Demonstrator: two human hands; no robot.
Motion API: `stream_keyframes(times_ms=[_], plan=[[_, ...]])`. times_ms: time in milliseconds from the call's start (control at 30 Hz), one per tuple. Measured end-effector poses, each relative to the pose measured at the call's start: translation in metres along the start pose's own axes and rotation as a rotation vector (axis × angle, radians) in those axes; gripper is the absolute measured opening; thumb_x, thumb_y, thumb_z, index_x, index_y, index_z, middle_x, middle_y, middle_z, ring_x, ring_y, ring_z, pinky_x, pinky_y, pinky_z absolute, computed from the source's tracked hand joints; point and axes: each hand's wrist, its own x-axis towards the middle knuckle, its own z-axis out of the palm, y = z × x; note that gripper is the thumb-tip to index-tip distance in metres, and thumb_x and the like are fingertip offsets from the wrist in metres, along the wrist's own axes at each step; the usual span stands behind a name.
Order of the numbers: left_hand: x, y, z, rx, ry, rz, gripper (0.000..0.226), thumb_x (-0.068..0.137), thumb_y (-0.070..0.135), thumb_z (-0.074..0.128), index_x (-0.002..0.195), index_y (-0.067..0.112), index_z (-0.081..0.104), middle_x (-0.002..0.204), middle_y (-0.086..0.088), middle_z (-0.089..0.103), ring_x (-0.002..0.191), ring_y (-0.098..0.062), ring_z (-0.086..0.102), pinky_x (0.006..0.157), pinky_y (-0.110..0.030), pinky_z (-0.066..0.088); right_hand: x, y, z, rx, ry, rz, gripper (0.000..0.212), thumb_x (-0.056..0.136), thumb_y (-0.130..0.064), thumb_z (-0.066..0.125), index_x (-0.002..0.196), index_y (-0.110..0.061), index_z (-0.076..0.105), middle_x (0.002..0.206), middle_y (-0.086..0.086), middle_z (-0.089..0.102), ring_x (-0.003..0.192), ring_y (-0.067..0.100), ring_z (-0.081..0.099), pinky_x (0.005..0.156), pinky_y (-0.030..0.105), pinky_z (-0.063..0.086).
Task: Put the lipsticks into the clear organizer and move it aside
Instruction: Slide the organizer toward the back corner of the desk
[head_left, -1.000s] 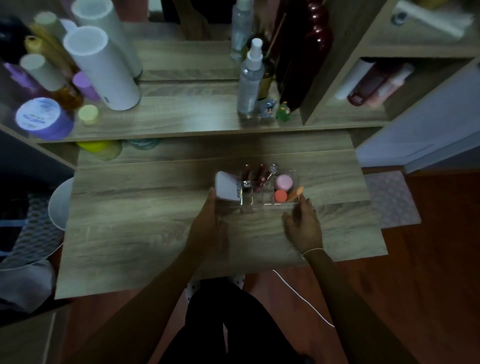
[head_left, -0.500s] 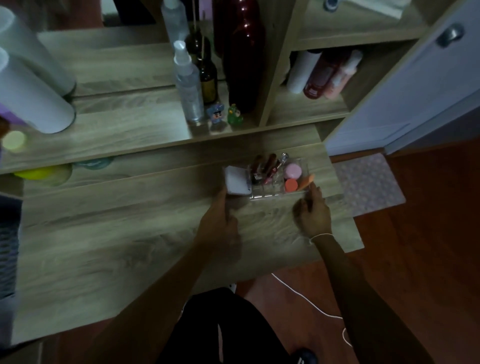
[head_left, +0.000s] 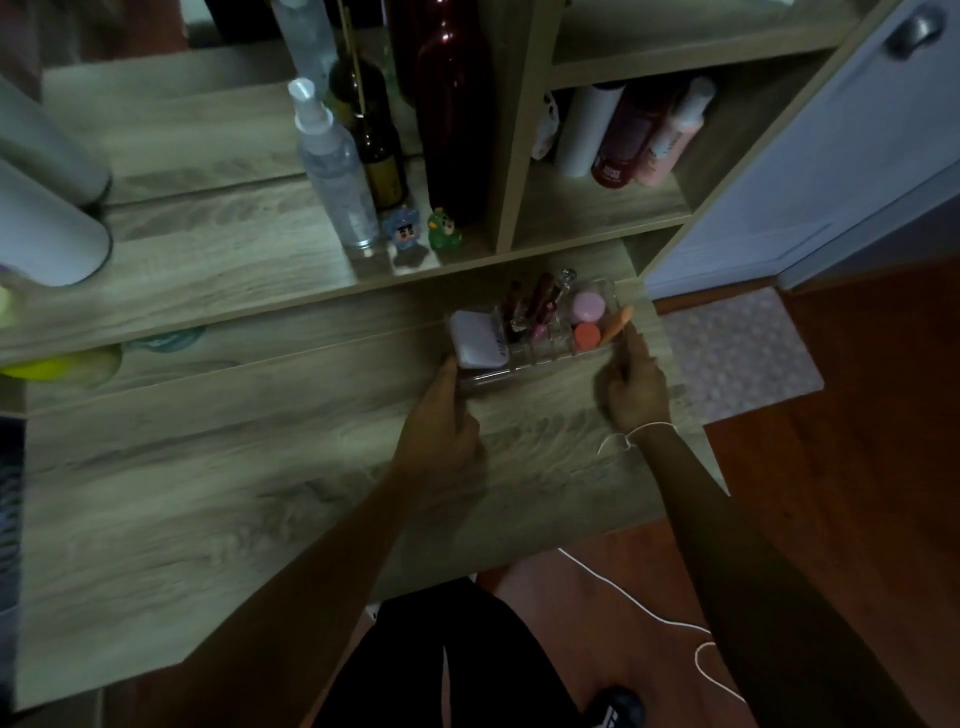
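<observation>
The clear organizer (head_left: 524, 365) rests on the wooden desk (head_left: 260, 493) near its far right corner. Several dark red lipsticks (head_left: 540, 304) stand in its middle slots. A white compact (head_left: 475, 340) fills its left end, and a pink round pot (head_left: 588, 307), an orange pot (head_left: 587, 336) and an orange stick sit at its right end. My left hand (head_left: 441, 421) holds the organizer's front left corner. My right hand (head_left: 636, 382) grips its right end with the fingers against the wall.
A raised shelf (head_left: 234, 270) behind the organizer carries a spray bottle (head_left: 335, 166), a dark red bottle (head_left: 454, 104), two small figurines (head_left: 423, 234) and white cylinders at left. A cubby at right holds bottles (head_left: 639, 135). A white cabinet door (head_left: 831, 156) and a floor mat (head_left: 737, 348) lie to the right.
Both hands have slid the organizer to the right and farther back across the desk, toward its far right corner. My head has turned right with it.
</observation>
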Motion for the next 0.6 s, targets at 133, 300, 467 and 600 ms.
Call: stream_keyframes(times_ms=[133,300,467,600], plan=[[-0.001,-0.005,0.005,0.033,0.018,0.015,0.079,0.084,0.011,0.055,0.15,0.023,0.013,0.151,-0.005,0.038,0.132,-0.022,0.043,0.108,-0.037,0.037,0.0,0.007,0.002,0.005,-0.023,0.009,0.068,0.091,-0.002,0.049,0.15,-0.019,0.021,0.132,0.025,0.054,0.123,0.041,0.051,0.107,0.062,0.036],[-0.012,-0.016,0.019,0.342,0.008,0.096,0.076,0.092,0.023,0.049,0.149,0.003,0.003,0.159,-0.017,0.012,0.147,-0.028,0.011,0.121,-0.041,0.011,-0.024,0.015,0.02,-0.071,0.072,-0.094,0.075,0.085,0.003,0.053,0.15,-0.01,0.019,0.152,0.016,0.036,0.142,0.033,0.031,0.118,0.059,0.02],[-0.013,-0.025,0.023,0.422,0.001,0.124,0.071,0.096,0.029,0.041,0.149,0.002,0.001,0.16,-0.018,0.008,0.148,-0.026,0.005,0.121,-0.037,0.002,-0.026,0.024,0.032,-0.225,0.045,-0.1,0.068,0.091,-0.004,0.046,0.15,-0.001,0.013,0.158,0.019,0.024,0.148,0.033,0.014,0.121,0.055,0.009],[-0.024,-0.035,0.026,0.514,0.0,0.12,0.074,0.096,0.039,0.038,0.149,0.002,0.002,0.16,-0.018,0.005,0.148,-0.027,0.0,0.118,-0.035,0.001,-0.033,0.028,0.04,-0.341,0.074,-0.104,0.059,0.101,-0.028,0.037,0.149,-0.001,0.017,0.156,0.022,0.026,0.147,0.034,0.018,0.121,0.054,0.015]])
